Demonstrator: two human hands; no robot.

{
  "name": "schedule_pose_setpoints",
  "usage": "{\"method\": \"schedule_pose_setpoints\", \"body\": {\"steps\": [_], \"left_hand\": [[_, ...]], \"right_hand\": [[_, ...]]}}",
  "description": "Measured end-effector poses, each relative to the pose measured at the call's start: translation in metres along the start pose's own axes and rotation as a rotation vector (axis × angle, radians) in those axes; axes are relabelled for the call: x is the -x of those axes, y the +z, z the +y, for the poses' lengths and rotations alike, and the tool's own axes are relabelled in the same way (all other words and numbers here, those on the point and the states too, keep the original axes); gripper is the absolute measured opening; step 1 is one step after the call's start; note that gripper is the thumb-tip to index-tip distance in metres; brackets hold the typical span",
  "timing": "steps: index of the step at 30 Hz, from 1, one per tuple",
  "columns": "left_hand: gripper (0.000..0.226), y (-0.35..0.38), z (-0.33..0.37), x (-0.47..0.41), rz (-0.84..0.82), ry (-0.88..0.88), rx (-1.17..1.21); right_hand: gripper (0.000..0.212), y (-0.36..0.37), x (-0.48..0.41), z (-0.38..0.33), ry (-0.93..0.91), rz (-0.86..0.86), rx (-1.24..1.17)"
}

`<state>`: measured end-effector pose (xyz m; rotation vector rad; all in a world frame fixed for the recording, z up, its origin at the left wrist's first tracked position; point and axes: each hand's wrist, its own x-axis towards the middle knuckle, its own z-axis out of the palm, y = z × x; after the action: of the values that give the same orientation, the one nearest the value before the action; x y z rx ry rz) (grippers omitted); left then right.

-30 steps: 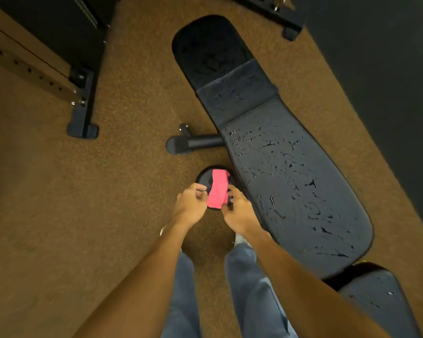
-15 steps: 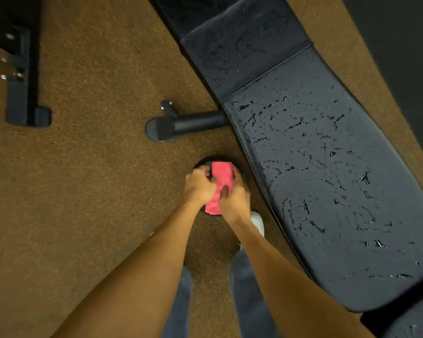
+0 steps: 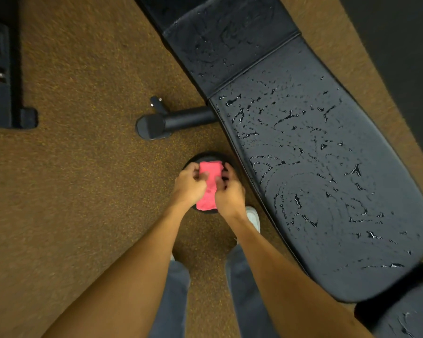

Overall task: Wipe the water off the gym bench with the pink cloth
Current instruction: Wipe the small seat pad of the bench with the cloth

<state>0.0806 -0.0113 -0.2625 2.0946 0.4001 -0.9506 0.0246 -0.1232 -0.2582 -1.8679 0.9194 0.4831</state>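
A: Your 2 hands meet just beyond your jeans (image 3: 171, 301); the fingers (image 3: 226, 167) of your left hand (image 3: 189, 185) and right hand (image 3: 230, 193) curl round the pink cloth (image 3: 209, 184).

B: Yes; you hold it over a round black base (image 3: 205, 156) on the floor (image 3: 83, 167).

A: Your bench (image 3: 327, 167) lies just right of your hands; water (image 3: 288, 115) beads across its pad.

B: The cloth sits apart from it.

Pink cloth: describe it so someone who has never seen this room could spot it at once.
Find the long black bench running across the brown floor, beaded with water. Beside its edge nearest the person, over a round black disc, the left hand and right hand hold a folded cloth. It is the only bright pink thing in view.
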Motion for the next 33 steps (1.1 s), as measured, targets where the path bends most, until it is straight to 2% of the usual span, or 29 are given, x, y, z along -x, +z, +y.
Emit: {"method": "schedule_pose_setpoints", "body": {"steps": [3,7,13,16,19,20,23,25,33], "left_hand": [[0.006,-0.010,0.001,0.008,-0.022,0.057,0.015],[0.010,-0.025,0.002,0.031,-0.003,0.102,0.090],[0.011,-0.050,0.006,0.071,0.031,0.188,0.079],[0.011,-0.062,0.008,0.090,0.077,0.200,0.073],[0.011,-0.075,0.011,0.110,0.060,0.204,0.061],[0.010,-0.079,0.013,0.115,0.051,0.212,0.057],[0.010,-0.089,0.018,0.130,0.007,0.238,0.058],[0.009,-0.094,0.021,0.139,-0.028,0.251,0.037],[0.011,-0.083,0.026,0.172,-0.110,0.269,-0.066]], "right_hand": [[0.054,-0.004,0.005,-0.008,-0.022,-0.041,-0.026],[0.043,-0.010,0.021,-0.017,-0.047,-0.079,-0.054],[0.014,-0.020,0.058,-0.036,0.075,-0.062,-0.374],[0.025,-0.024,0.078,-0.050,0.071,-0.047,-0.442],[0.049,-0.029,0.098,-0.059,0.116,-0.082,-0.502],[0.051,-0.030,0.103,-0.061,0.125,-0.104,-0.507],[0.029,-0.033,0.121,-0.063,0.098,-0.166,-0.531],[0.022,-0.036,0.134,-0.063,0.065,-0.135,-0.520],[0.020,-0.045,0.174,-0.043,-0.085,0.069,-0.367]]}}
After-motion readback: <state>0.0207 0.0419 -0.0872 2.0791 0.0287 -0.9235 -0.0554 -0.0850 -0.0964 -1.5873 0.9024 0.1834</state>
